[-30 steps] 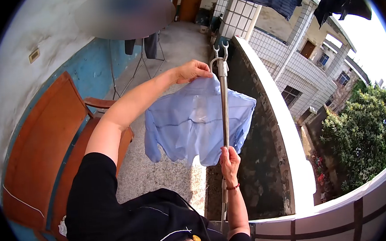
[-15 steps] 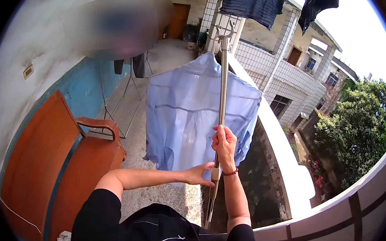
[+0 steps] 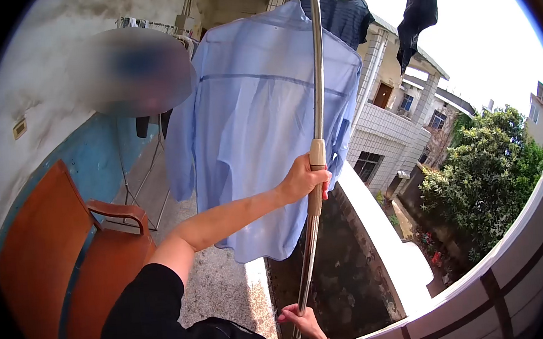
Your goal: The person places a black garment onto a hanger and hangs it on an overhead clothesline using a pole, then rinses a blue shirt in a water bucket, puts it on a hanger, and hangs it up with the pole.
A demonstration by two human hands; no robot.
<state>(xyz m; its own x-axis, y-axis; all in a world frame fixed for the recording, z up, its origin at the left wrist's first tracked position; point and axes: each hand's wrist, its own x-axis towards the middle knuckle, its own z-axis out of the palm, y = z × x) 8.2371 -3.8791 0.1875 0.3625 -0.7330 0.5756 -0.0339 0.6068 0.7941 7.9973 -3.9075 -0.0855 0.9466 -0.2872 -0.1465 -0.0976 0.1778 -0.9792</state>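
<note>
A light blue long-sleeved shirt (image 3: 253,127) hangs from the top of a shiny metal clothes pole (image 3: 317,72). The pole runs upright in front of the shirt, its upper end close to the top edge of the view. My left hand (image 3: 302,178) is closed around the pole, at its beige joint. Lower down, my right hand (image 3: 302,321), with a red bead bracelet at the wrist, is wrapped round the pole's bottom section; its fingers are partly hidden.
A brown wooden bench (image 3: 111,262) stands along the left wall. Behind it is a folding metal rack (image 3: 141,185), near a blurred patch. A white ledge (image 3: 376,231) borders the right side. Dark garments (image 3: 421,17) hang above, and a leafy tree (image 3: 474,180) grows outside.
The pole and shirt have risen. My left hand has gone up with the beige joint and now grips it. My right hand has moved from the upper pole down to the lower section.
</note>
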